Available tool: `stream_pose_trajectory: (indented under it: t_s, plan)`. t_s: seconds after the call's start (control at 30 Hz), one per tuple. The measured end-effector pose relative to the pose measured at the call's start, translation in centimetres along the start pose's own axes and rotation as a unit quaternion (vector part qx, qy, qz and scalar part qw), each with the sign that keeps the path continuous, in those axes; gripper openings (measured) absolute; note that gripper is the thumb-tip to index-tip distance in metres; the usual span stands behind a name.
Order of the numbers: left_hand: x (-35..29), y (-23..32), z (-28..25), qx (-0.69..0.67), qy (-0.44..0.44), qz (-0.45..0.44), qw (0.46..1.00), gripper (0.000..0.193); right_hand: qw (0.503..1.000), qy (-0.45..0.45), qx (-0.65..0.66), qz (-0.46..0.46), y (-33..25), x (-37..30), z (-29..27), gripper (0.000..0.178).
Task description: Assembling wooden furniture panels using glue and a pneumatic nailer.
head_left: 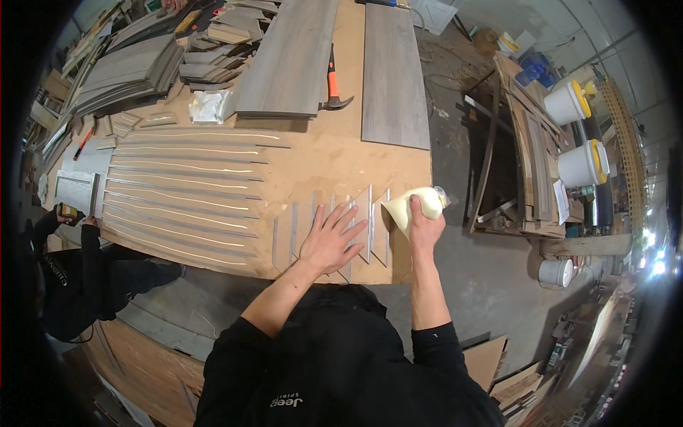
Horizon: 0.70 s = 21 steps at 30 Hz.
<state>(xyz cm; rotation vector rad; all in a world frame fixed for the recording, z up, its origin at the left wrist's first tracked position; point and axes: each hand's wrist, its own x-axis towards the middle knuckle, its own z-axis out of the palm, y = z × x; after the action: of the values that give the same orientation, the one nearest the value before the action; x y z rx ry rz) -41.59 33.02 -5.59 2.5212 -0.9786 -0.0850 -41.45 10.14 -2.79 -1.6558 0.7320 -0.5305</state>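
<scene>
My left hand (331,240) lies flat with fingers spread over a row of short wooden strips (304,228) with slanted ends, near the front edge of the table. In my right hand (425,226) is a cone-shaped squeeze bottle of pale yellow glue (402,210), gripped at its wide end. The bottle is tipped sideways, its narrow tip beside the rightmost strip (381,228). Whether glue is coming out I cannot tell. Further left lie several long grey strips (181,186), side by side, with wavy lines of pale glue along them.
Wide grey planks (284,60) and another plank (395,85) lie at the back, a hammer (333,89) between them. Stacked boards (128,71) fill the far left. A co-worker (75,274) stands at the left end. White buckets (567,103) stand on a side rack.
</scene>
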Motion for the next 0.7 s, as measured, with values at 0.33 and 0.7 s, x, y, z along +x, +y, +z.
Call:
stream_pose_trajectory:
  t_s: [0.33, 0.7]
  plan:
    - [0.1, -0.2, 0.3, 0.019, 0.021, 0.015, 0.999, 0.055, 0.999, -0.006, -0.038, 0.014, 0.8, -4.6, -4.5, 0.025]
    - [0.1, -0.3, 0.0, 0.019, 0.019, 0.016, 0.999, 0.055, 0.993, -0.027, -0.11, 0.03, 0.5, -7.3, -6.3, 0.028]
